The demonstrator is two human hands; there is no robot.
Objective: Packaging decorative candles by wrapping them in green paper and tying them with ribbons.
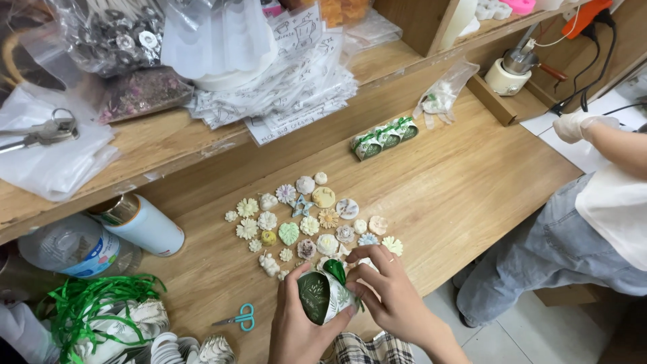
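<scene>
Centrally, low in the head view: small round green box printed with white leaves [322, 296], tipped on its side just above the near edge of the pale wooden worktop [458, 182]. Green ribbon loop [335, 270] at its upper rim. Left hand [296, 323] wrapped around the box from below, fingers clamped on its wall. Right hand [394, 293] closed in from the right, fingertips pinched together at the ribbon and the rim. Apparently mid-way through dressing or closing the box, ribbon being worked at the top; judged only from the grip. Likely called for next: a steady hold from the left hand and a fine pinch from the right to seat the ribbon without crushing the thin wall.

Just beyond the hands: cluster of small moulded pastel flowers, shells and hearts [310, 222], spread flat on the wood, nearest pieces almost touching the knuckles. Left of the box, near it: small teal-handled scissors [240, 317]. Further left: tangle of green ribbon [94, 303] and a white cylindrical can with a metal top [141, 222], lying on its side. Further back: row of four green-and-white round boxes [384, 137]. At far right, well apart: another person's gloved hand [573, 126] and grey trousers.
</scene>
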